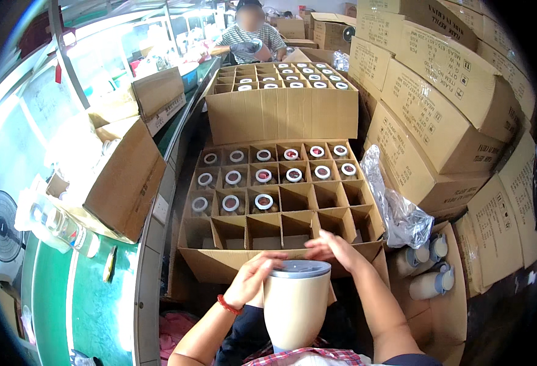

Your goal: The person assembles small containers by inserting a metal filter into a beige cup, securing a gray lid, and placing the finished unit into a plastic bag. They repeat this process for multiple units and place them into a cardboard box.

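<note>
In front of my body stands a cream vacuum flask (297, 302), upright, its wide round top covered by a blue-grey lid (302, 268). My left hand (253, 277), with a red bracelet (227, 305) at the wrist, is at the lid's left edge, its fingers stretched out; whether they touch is hard to tell. Just beyond the lid's right side is my right hand (334, 250), fingers apart and holding nothing. Directly ahead, a divided carton (219, 256) holds rows of bottle-like pieces with white ring tops (263, 202); its nearest row of compartments holds none.
Behind stands another filled carton (281, 116); beyond it sits a person (253, 36) holding a vessel. Stacked cartons (439, 110) line the right, beside crumpled plastic (396, 213) and a box with several cream jugs (430, 283). Left, a green workbench (85, 293) bears an open carton (122, 177).
</note>
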A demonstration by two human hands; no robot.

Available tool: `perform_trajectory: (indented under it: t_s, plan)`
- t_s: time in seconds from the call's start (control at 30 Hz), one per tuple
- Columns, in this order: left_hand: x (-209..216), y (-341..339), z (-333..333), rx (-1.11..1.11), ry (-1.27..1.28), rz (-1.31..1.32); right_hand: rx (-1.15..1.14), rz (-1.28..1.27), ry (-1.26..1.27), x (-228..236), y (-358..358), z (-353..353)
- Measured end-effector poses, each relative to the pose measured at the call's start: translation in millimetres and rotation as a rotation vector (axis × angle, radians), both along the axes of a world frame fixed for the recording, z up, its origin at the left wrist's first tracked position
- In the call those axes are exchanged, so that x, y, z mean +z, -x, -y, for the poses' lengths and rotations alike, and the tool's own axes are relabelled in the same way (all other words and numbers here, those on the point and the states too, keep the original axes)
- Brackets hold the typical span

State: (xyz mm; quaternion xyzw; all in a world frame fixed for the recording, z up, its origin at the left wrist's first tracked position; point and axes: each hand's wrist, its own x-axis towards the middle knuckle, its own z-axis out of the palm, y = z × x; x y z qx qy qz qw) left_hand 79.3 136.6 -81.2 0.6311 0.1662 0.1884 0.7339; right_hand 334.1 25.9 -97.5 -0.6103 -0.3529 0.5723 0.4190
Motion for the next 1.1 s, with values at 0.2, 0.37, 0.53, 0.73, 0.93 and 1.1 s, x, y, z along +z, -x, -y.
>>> perform_trajectory:
  t_s: [0.2, 0.37, 0.53, 0.73, 0.93, 1.1]
  plan:
    - [57, -45, 45, 0.117, -1.152, -0.069, 0.373, -0.933, 0.005, -53, 28, -55]
    - [-25, 2, -10, -0.137, -0.077, 0.414, 0.310, 0.089, -0.075, 23, 21, 8]
    - [-65, 4, -13, -0.102, 0.472, 0.213, 0.368, 0.845, -0.076, 77, 26, 36]
    - [59, -34, 26, 0.107, -0.947, 0.060, 0.130, -0.778, 0.011, -45, 6, -53]
    - [55, -34, 20, -0.081, -0.885, 0.160, 0.236, -0.673, -0.081, -67, 11, -26]
    - [-61, -5, -20, -0.320, 0.403, 0.365, 0.284, 0.475, -0.276, 40, 23, 43]
